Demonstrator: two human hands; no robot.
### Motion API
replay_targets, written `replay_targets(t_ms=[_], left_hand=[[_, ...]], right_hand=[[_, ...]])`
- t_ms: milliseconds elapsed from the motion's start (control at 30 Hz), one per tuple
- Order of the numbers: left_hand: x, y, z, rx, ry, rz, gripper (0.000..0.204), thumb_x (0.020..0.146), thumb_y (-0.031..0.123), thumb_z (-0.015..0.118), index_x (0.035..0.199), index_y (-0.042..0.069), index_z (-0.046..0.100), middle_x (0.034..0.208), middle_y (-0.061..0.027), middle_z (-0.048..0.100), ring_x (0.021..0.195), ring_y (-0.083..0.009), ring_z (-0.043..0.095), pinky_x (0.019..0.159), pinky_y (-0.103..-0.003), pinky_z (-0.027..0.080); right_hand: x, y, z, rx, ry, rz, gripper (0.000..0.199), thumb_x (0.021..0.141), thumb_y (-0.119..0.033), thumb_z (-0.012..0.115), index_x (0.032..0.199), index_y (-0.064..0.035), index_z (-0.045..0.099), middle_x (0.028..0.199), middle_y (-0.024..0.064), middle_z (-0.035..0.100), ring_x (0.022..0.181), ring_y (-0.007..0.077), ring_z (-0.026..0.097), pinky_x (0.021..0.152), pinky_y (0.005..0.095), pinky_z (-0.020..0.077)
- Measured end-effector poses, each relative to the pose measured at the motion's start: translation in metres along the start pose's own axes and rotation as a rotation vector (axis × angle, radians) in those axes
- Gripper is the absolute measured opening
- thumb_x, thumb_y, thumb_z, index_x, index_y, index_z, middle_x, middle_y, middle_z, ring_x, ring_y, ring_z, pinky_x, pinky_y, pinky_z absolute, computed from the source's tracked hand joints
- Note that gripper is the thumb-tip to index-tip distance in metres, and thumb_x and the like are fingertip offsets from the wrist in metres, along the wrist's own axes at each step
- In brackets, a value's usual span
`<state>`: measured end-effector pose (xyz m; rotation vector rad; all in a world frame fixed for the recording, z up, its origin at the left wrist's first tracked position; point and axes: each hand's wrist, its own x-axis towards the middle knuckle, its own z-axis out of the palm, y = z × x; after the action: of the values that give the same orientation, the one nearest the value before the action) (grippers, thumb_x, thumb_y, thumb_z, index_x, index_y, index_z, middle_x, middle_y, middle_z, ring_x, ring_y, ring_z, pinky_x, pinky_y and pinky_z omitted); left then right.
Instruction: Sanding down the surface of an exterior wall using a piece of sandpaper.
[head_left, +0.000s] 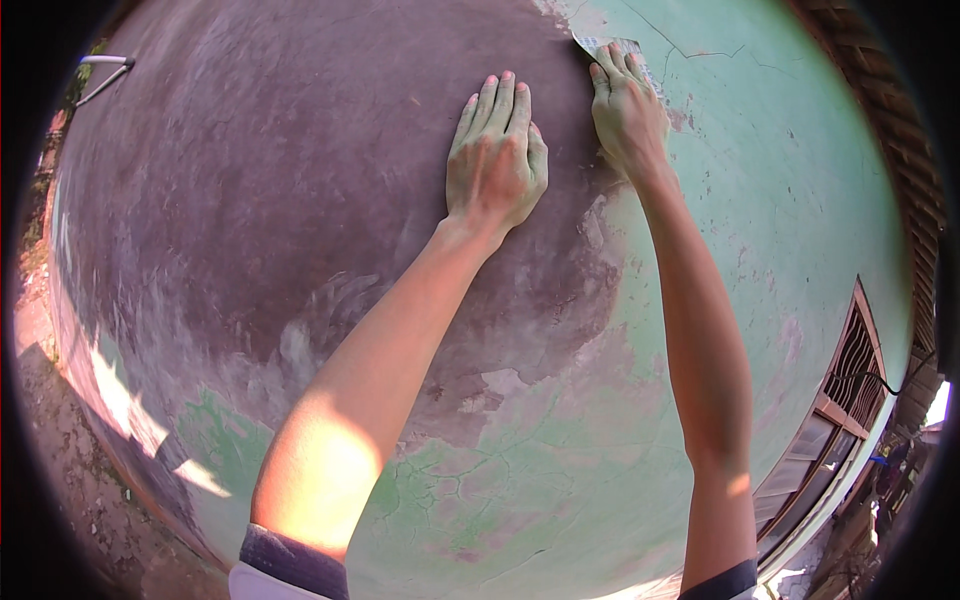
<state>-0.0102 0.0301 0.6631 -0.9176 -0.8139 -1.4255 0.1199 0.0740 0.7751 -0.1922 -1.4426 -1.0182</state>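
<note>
My left hand lies flat on the dark grey-purple bare patch of a wall, fingers stretched upward and touching nothing else. Up and to the right, my right hand presses a thin sheet of sandpaper against the wall where the bare patch meets the pale green paint. One dark corner of the sheet curls off the surface at its left, and its printed back shows around my fingers. Most of the sheet is hidden under the hand. Pale dust coats the fingers of both hands.
Cracked, flaking green paint runs below the bare patch. At the right stands a window with a wooden frame and bars, beneath a roof overhang. A pale pipe or bracket juts out at the far left. Bare ground lies lower left.
</note>
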Motion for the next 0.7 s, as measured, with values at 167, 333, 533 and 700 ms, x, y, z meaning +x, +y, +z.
replay_targets(t_ms=[167,333,533,700], left_hand=[[-0.004,-0.008,-0.007,0.016,0.005,-0.003,0.048,0.099,0.016,0.045,0.14,-0.008,0.053,0.15,-0.0257,0.048,0.143,-0.0385,0.042,0.121,-0.046,0.031],[0.0,0.002,-0.003,0.038,-0.02,0.002,0.049,0.099,0.017,0.044,0.142,-0.008,0.052,0.15,-0.0261,0.047,0.143,-0.0391,0.041,0.121,-0.046,0.03],[-0.005,-0.011,-0.012,0.084,-0.034,0.0,0.05,0.1,0.019,0.044,0.143,-0.006,0.051,0.152,-0.0241,0.046,0.144,-0.0378,0.04,0.122,-0.048,0.027],[-0.003,0.003,-0.006,0.095,-0.027,-0.005,0.052,0.1,0.022,0.045,0.145,-0.004,0.049,0.155,-0.0224,0.044,0.145,-0.0378,0.039,0.122,-0.049,0.027]], right_hand=[[-0.06,-0.015,-0.008,0.048,-0.009,-0.089,0.042,0.107,-0.029,0.044,0.138,-0.0071,0.06,0.146,0.0094,0.057,0.138,0.0336,0.049,0.112,0.0432,0.0434],[-0.005,0.0,0.0,-0.025,0.001,-0.033,0.041,0.106,-0.027,0.045,0.14,-0.0087,0.059,0.147,0.0084,0.056,0.14,0.0317,0.048,0.116,0.0409,0.0405],[-0.071,-0.02,-0.018,0.061,-0.066,-0.012,0.043,0.107,-0.027,0.044,0.144,-0.0096,0.056,0.151,0.0095,0.052,0.142,0.0313,0.045,0.117,0.04,0.0389],[-0.053,0.01,-0.024,0.007,-0.053,0.053,0.042,0.107,-0.026,0.044,0.144,-0.0085,0.055,0.152,0.0081,0.051,0.144,0.0302,0.043,0.117,0.0408,0.0382]])
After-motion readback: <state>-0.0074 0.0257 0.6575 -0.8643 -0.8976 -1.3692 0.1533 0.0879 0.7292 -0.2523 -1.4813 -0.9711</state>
